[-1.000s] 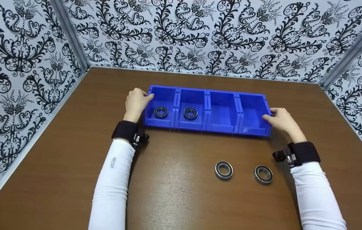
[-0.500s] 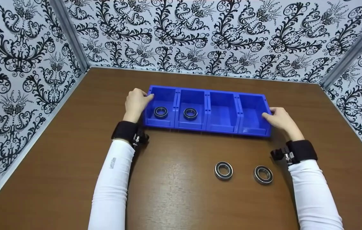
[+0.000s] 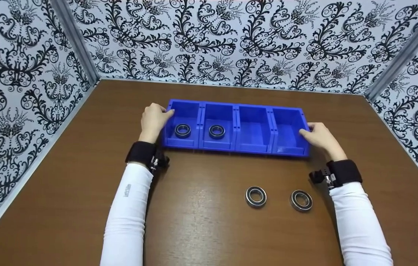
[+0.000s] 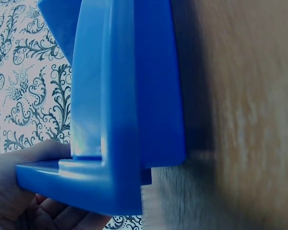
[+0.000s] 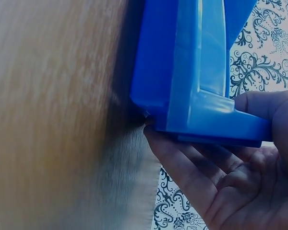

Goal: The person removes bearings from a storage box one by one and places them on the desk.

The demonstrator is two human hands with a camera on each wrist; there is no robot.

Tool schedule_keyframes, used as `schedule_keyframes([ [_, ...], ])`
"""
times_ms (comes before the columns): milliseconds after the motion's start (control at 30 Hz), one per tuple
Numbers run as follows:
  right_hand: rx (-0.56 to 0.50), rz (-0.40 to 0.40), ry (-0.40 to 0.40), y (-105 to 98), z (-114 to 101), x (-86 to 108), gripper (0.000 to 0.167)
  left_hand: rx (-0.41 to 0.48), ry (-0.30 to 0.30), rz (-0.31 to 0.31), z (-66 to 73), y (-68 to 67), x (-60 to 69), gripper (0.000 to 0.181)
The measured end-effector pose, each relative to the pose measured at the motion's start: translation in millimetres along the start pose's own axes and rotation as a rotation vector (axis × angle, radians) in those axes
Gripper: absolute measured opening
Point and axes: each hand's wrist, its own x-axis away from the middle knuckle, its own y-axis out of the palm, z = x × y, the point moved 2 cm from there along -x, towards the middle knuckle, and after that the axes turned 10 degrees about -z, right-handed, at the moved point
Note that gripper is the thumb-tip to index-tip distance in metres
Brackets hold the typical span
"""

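Observation:
A blue bin row (image 3: 254, 133) with several compartments lies across the back half of the table. My left hand (image 3: 153, 120) grips its left end wall, thumb over the rim. At the opposite end, my right hand (image 3: 321, 137) holds the right wall, with the thumb inside and the fingers outside and below, as the right wrist view shows on the blue bin wall (image 5: 156, 57). One ball bearing (image 3: 182, 136) lies in the leftmost compartment, and another bearing (image 3: 216, 137) in the compartment beside it. The two compartments on the right hold nothing visible.
Two more bearings, a left one (image 3: 256, 204) and a right one (image 3: 301, 209), lie flat on the brown table (image 3: 194, 229) in front of the bins. Patterned walls (image 3: 216, 40) enclose the table at the back and both sides.
The right wrist has shifted slightly left while the hand keeps its hold. The whole head view has shifted a little; both hands stay on the bin row.

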Motion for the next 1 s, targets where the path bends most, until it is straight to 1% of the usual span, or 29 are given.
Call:
schedule_keyframes([
  [67,0.001,-0.004,0.004,0,0,-0.7,0.040,-0.001,-0.001,0.007,-1.0,0.4,-0.3,0.042],
  [133,0.003,-0.011,0.007,0,0,-0.9,0.041,-0.001,0.000,0.011,-1.7,0.6,-0.5,0.041],
  [267,0.006,-0.016,0.016,-1,0,-0.5,0.042,0.001,-0.001,-0.003,-1.4,0.8,-0.7,0.035],
  [500,0.001,-0.006,0.017,-1,0,0.1,0.039,-0.005,0.003,-0.008,0.2,-0.9,0.5,0.036],
  [533,0.003,-0.005,0.017,0,0,0.2,0.039,0.010,0.013,-0.011,-11.2,4.8,-11.3,0.036],
  [633,0.002,-0.008,0.019,1,-1,0.3,0.040,0.006,0.011,-0.016,-11.8,4.0,-10.1,0.034],
  [733,-0.003,-0.015,0.027,1,-1,0.5,0.042,0.001,-0.001,-0.026,-11.0,3.9,-9.6,0.036],
  [767,-0.005,-0.017,0.031,1,-1,0.6,0.042,-0.021,-0.012,-0.028,0.7,-2.3,3.0,0.035],
  [867,-0.001,-0.019,0.042,0,0,0.5,0.042,-0.034,-0.025,-0.037,2.4,-2.7,3.7,0.038],
  [1000,0.000,-0.022,0.052,-1,0,0.4,0.044,-0.056,-0.035,-0.033,3.5,-3.0,3.8,0.038],
])
